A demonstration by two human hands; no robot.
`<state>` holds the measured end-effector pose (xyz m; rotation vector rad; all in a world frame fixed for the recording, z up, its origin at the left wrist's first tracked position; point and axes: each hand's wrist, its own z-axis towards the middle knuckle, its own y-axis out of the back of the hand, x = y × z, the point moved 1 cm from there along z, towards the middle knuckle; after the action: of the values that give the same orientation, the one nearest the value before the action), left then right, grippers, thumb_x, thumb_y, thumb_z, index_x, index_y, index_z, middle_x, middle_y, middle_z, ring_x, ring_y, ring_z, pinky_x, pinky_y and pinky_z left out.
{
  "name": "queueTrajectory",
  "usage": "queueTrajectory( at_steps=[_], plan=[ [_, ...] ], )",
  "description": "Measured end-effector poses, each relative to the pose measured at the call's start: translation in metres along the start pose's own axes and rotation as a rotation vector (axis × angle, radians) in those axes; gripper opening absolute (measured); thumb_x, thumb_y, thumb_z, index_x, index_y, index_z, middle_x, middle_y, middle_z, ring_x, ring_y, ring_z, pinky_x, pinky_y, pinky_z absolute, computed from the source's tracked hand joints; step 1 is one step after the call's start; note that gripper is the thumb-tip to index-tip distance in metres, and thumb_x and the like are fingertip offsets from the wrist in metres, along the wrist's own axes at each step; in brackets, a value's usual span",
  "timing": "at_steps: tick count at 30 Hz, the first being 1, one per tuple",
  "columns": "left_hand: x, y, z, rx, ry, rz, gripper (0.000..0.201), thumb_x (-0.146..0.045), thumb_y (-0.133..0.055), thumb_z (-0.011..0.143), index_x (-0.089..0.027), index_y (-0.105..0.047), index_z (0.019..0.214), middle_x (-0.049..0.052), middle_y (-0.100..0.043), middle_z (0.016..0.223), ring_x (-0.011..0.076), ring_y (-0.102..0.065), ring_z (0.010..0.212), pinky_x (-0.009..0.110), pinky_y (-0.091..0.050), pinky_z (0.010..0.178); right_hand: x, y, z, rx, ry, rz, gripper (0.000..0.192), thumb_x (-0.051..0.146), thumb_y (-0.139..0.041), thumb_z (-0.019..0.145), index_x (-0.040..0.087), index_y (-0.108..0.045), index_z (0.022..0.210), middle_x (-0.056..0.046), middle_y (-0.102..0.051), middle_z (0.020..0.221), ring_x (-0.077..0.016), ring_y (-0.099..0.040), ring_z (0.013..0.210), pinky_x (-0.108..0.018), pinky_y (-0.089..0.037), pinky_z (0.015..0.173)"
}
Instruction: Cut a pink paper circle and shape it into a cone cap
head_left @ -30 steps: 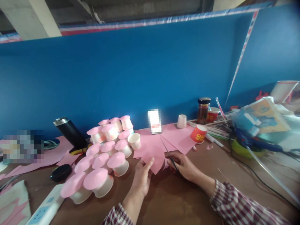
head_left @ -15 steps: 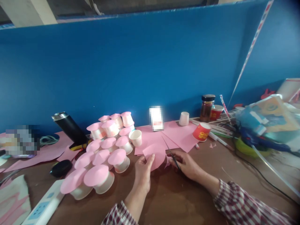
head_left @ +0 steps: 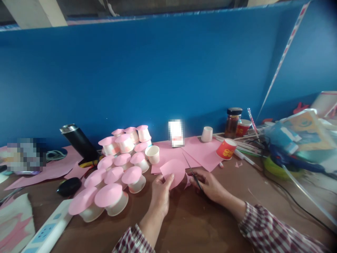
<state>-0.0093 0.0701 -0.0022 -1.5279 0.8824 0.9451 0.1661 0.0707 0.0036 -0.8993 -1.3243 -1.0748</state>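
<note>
My left hand [head_left: 161, 196] pinches a rounded piece of pink paper [head_left: 176, 169] between thumb and fingers at its lower edge. Just to the right, my right hand [head_left: 207, 184] is closed around dark scissors [head_left: 193, 173], their slim blades slanting up and left past the paper's edge. A small pink offcut [head_left: 188, 180] hangs by the fingers of that hand; whether it touches the scissors I cannot tell. Left of my hands stand several paper cups topped with shallow pink paper cones [head_left: 113, 195]. An uncovered white paper cup [head_left: 152, 154] stands at the edge of this group.
Pink sheets [head_left: 201, 151] lie behind my hands, near an upturned white cup [head_left: 207, 134] and a red cup [head_left: 226, 149]. A lidded jar [head_left: 233, 123] stands farther back. A black flask [head_left: 79, 142] and a power strip [head_left: 48, 228] are on the left, a cluttered plastic bag [head_left: 302, 137] right.
The view has shifted very slightly. Both hands keep nearly the same pose, with the pink paper and the scissors still held.
</note>
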Motion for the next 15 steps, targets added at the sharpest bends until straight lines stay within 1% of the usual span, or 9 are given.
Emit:
queueTrajectory(
  at_steps=[5,11,15],
  plan=[
    [-0.0052,-0.0058,-0.0038,0.007,0.065,-0.069,0.035,-0.032,-0.076,0.062,-0.007,-0.065,0.084,0.011,-0.07,0.077,0.0192,-0.064,0.068,0.033,-0.049,0.07,-0.0023,0.0009,0.0,-0.007,0.007,-0.011,0.042,0.041,-0.062,0.079,0.011,-0.057,0.109,0.001,-0.056,0.062,-0.0091,-0.05,0.052,-0.021,-0.04,0.048],
    [-0.0065,-0.005,-0.0038,0.036,0.039,-0.108,0.033,-0.032,-0.074,0.066,-0.009,-0.064,0.088,0.01,-0.07,0.084,0.0199,-0.065,0.079,0.031,-0.049,0.075,-0.0012,0.0001,-0.0018,-0.023,-0.004,-0.015,0.046,0.044,-0.062,0.078,0.011,-0.057,0.11,0.002,-0.055,0.059,-0.0092,-0.049,0.05,-0.022,-0.04,0.047],
    [-0.0077,-0.006,-0.0048,0.02,0.069,-0.158,0.034,-0.031,-0.074,0.065,-0.01,-0.063,0.089,0.011,-0.07,0.085,0.0206,-0.066,0.08,0.032,-0.05,0.076,0.0031,-0.0013,-0.0049,-0.043,0.014,-0.023,0.047,0.045,-0.062,0.078,0.011,-0.056,0.109,0.001,-0.056,0.063,-0.0097,-0.05,0.055,-0.022,-0.04,0.05]
  ],
)
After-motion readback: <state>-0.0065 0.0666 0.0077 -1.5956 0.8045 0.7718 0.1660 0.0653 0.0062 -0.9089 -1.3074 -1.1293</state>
